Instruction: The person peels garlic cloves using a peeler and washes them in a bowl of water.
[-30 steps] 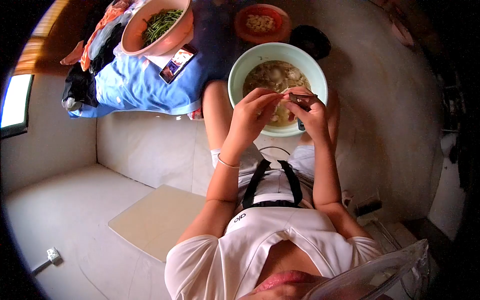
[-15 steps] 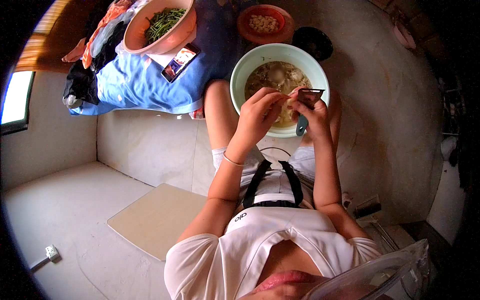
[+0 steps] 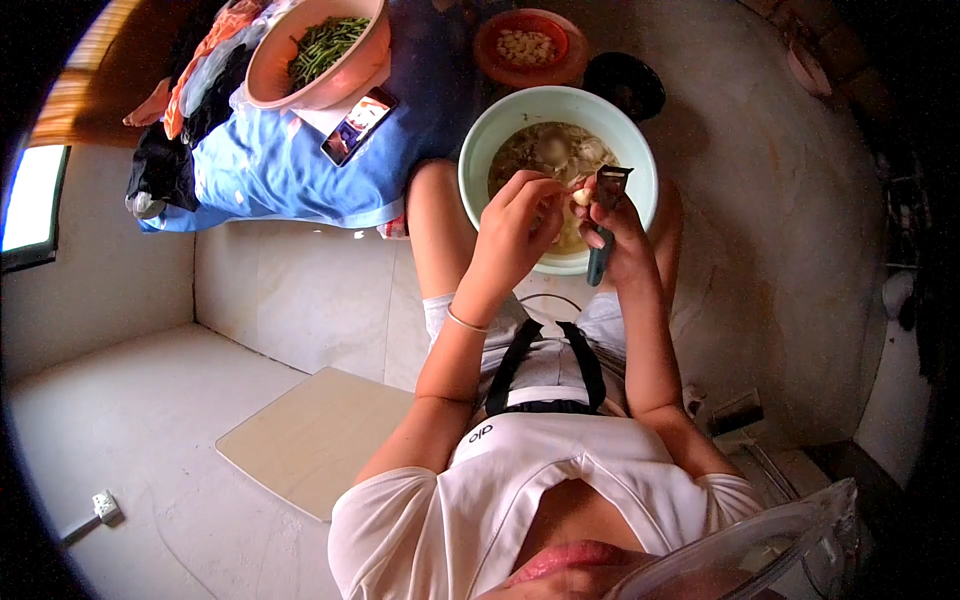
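Observation:
A pale green basin [image 3: 478, 130] sits between the knees, with cloudy liquid [image 3: 515, 165] and whitish pieces inside. Over its near half, my right hand [image 3: 628, 238] grips a peeler [image 3: 598, 262] with a dark head and a grey-green handle. A small pale clove [image 3: 582, 196] sits at the fingertips of my right hand, beside the peeler. My left hand [image 3: 522, 222] is just left of the clove, its fingers curled together; whether they hold anything is hidden.
Beyond the basin are a red bowl [image 3: 560, 45] of pale pieces and a black bowl [image 3: 650, 92]. On blue cloth [image 3: 290, 180] at the left lie a phone [image 3: 358, 127] and a pink basin [image 3: 272, 85] of green beans. A beige board [image 3: 315, 435] lies lower left.
The peeler has turned more upright, its head moving slightly left and toward the far side. The clove now shows more clearly between the hands. My left hand has barely moved.

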`<state>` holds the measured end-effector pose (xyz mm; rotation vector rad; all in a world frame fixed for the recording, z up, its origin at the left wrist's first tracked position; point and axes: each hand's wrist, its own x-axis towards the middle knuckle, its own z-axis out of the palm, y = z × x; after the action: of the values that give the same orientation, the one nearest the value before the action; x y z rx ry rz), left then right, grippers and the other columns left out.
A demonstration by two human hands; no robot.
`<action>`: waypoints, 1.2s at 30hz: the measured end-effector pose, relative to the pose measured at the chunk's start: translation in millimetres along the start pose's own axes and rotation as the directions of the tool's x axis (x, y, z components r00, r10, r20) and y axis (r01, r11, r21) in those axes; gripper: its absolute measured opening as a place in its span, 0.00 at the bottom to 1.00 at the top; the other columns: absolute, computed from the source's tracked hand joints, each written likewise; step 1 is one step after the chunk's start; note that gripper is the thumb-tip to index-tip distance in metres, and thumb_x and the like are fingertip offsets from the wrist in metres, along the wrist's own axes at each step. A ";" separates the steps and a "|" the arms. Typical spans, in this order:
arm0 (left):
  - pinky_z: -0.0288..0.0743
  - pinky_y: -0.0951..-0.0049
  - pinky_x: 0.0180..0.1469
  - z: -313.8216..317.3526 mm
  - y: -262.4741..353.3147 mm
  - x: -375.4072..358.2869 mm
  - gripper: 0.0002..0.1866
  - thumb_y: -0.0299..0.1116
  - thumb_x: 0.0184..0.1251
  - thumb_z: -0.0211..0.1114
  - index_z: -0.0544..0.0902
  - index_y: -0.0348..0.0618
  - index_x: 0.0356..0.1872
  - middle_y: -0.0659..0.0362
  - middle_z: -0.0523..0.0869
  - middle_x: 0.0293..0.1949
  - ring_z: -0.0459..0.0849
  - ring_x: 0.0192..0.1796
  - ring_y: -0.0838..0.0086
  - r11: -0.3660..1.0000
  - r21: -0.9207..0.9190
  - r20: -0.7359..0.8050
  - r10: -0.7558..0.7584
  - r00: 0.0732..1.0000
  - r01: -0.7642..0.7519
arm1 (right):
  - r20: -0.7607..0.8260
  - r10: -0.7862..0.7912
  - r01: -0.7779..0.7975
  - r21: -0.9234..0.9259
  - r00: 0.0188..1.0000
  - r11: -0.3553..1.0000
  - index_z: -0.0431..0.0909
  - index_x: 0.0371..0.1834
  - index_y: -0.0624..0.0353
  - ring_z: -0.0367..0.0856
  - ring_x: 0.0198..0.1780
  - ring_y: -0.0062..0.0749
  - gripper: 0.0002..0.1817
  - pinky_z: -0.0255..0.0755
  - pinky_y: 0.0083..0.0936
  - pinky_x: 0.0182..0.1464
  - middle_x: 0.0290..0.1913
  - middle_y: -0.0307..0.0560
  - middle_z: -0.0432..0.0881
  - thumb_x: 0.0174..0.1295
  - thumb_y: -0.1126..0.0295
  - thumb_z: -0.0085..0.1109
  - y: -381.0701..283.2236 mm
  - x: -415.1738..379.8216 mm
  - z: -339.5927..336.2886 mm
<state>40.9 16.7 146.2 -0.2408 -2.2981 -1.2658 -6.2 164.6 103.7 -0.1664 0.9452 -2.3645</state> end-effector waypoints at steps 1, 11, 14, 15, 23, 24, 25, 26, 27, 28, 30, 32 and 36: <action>0.74 0.71 0.33 -0.1 0.1 -0.7 0.12 0.18 0.48 0.60 0.74 0.36 0.36 0.52 0.77 0.33 0.79 0.32 0.62 1.000 0.000 0.001 0.000 1.000 0.000 | -0.010 -0.012 0.012 -0.002 1.000 1.000 0.73 0.43 0.58 0.76 0.32 0.21 0.15 0.65 0.12 0.22 0.42 0.41 0.76 0.52 0.70 0.61 0.8 -0.5 1.7; 0.74 0.68 0.36 -1.5 -1.2 -1.7 0.13 0.19 0.45 0.60 0.75 0.38 0.36 0.53 0.77 0.34 0.78 0.35 0.59 1.000 -0.010 0.082 0.014 0.997 -0.013 | -0.161 -0.045 0.031 -0.090 0.986 0.995 0.73 0.42 0.53 0.73 0.29 0.16 0.15 0.63 0.12 0.23 0.37 0.36 0.77 0.53 0.64 0.61 3.1 -0.9 9.8; 0.74 0.69 0.36 -4.1 -1.4 -3.0 0.13 0.19 0.45 0.61 0.75 0.38 0.35 0.53 0.76 0.33 0.78 0.35 0.59 0.999 -0.039 0.110 -0.017 0.994 0.022 | -0.197 0.010 -0.012 -0.008 0.980 1.000 0.74 0.44 0.54 0.69 0.28 0.13 0.16 0.60 0.10 0.23 0.37 0.33 0.77 0.53 0.63 0.61 4.5 -0.7 10.5; 0.74 0.70 0.36 -3.9 -2.1 -2.5 0.12 0.18 0.46 0.60 0.75 0.37 0.35 0.53 0.76 0.33 0.78 0.34 0.59 1.000 -0.027 0.099 0.012 0.995 -0.009 | -0.175 0.029 -0.029 -0.001 0.984 1.000 0.73 0.46 0.54 0.69 0.29 0.13 0.17 0.59 0.09 0.23 0.37 0.33 0.76 0.53 0.63 0.60 4.1 -0.5 12.0; 0.74 0.73 0.35 -3.8 1.7 -2.1 0.10 0.18 0.49 0.60 0.75 0.35 0.35 0.53 0.76 0.33 0.79 0.32 0.65 0.995 -0.079 0.111 -0.044 0.993 0.053 | -0.049 0.078 -0.064 0.241 0.996 0.968 0.70 0.51 0.61 0.65 0.27 0.11 0.20 0.58 0.07 0.22 0.37 0.38 0.75 0.58 0.64 0.55 5.9 2.0 9.9; 0.74 0.73 0.35 -3.5 3.1 -2.2 0.09 0.18 0.50 0.59 0.75 0.34 0.35 0.54 0.76 0.33 0.78 0.32 0.66 0.990 -0.107 0.108 -0.076 0.991 0.088 | -0.052 0.077 -0.062 0.242 0.996 0.968 0.70 0.51 0.61 0.65 0.27 0.11 0.20 0.58 0.07 0.22 0.37 0.38 0.75 0.58 0.64 0.55 5.7 1.7 9.7; 0.74 0.73 0.35 -2.8 3.1 -2.7 0.09 0.18 0.50 0.59 0.75 0.34 0.35 0.54 0.76 0.33 0.78 0.32 0.66 0.990 -0.108 0.110 -0.076 0.991 0.088 | -0.044 0.084 -0.070 0.261 0.995 0.963 0.70 0.51 0.61 0.64 0.26 0.10 0.20 0.58 0.07 0.21 0.37 0.38 0.75 0.58 0.64 0.55 5.5 1.5 9.4; 0.74 0.74 0.35 -2.3 2.8 -3.3 0.08 0.18 0.51 0.59 0.75 0.34 0.34 0.54 0.76 0.33 0.78 0.32 0.67 0.985 -0.130 0.108 -0.102 0.989 0.116 | -0.036 0.091 -0.078 0.279 0.995 0.957 0.70 0.51 0.61 0.64 0.25 0.10 0.19 0.58 0.07 0.21 0.37 0.38 0.75 0.58 0.64 0.55 5.2 1.5 9.0; 0.74 0.75 0.35 -2.0 2.1 -4.0 0.07 0.18 0.52 0.58 0.75 0.33 0.34 0.54 0.76 0.33 0.78 0.32 0.68 0.978 -0.151 0.106 -0.128 0.986 0.143 | -0.037 0.090 -0.077 0.279 0.995 0.957 0.70 0.51 0.61 0.64 0.25 0.10 0.19 0.58 0.07 0.21 0.37 0.38 0.75 0.58 0.64 0.55 7.6 2.6 5.9; 0.74 0.75 0.35 -2.1 1.1 -4.7 0.07 0.18 0.52 0.58 0.75 0.33 0.34 0.54 0.76 0.33 0.78 0.32 0.68 0.978 -0.152 0.107 -0.127 0.986 0.143 | -0.053 0.089 -0.067 0.317 0.995 0.946 0.70 0.50 0.61 0.64 0.25 0.10 0.19 0.57 0.06 0.21 0.37 0.38 0.75 0.58 0.64 0.55 12.1 4.4 0.3; 0.72 0.78 0.35 -3.5 -1.3 -5.9 0.05 0.19 0.54 0.57 0.75 0.32 0.33 0.55 0.76 0.32 0.77 0.32 0.72 0.952 -0.259 0.109 -0.139 0.984 0.163 | -0.071 0.087 -0.056 0.354 0.994 0.934 0.70 0.50 0.61 0.64 0.25 0.10 0.19 0.57 0.06 0.21 0.37 0.38 0.75 0.58 0.63 0.55 12.4 5.1 -1.5; 0.72 0.79 0.35 -5.9 -3.4 -5.7 0.04 0.20 0.56 0.56 0.75 0.32 0.33 0.55 0.76 0.32 0.77 0.32 0.73 0.949 -0.260 0.098 -0.160 0.982 0.180 | -0.098 0.077 -0.040 0.338 0.992 0.940 0.70 0.48 0.61 0.65 0.26 0.11 0.18 0.58 0.06 0.21 0.38 0.40 0.75 0.58 0.64 0.56 8.0 4.3 -0.5; 0.70 0.81 0.33 -4.6 -3.0 -0.9 0.04 0.22 0.59 0.55 0.76 0.31 0.33 0.56 0.76 0.31 0.76 0.32 0.76 0.939 -0.246 0.018 -0.245 0.969 0.242 | -0.144 0.088 -0.029 0.370 0.986 0.928 0.70 0.47 0.62 0.67 0.28 0.14 0.17 0.59 0.07 0.21 0.38 0.42 0.75 0.57 0.65 0.57 1.9 1.7 6.8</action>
<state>42.1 11.3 145.6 -0.0299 -2.2077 -1.6760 -4.5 158.5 107.4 0.1969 0.5490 -2.4754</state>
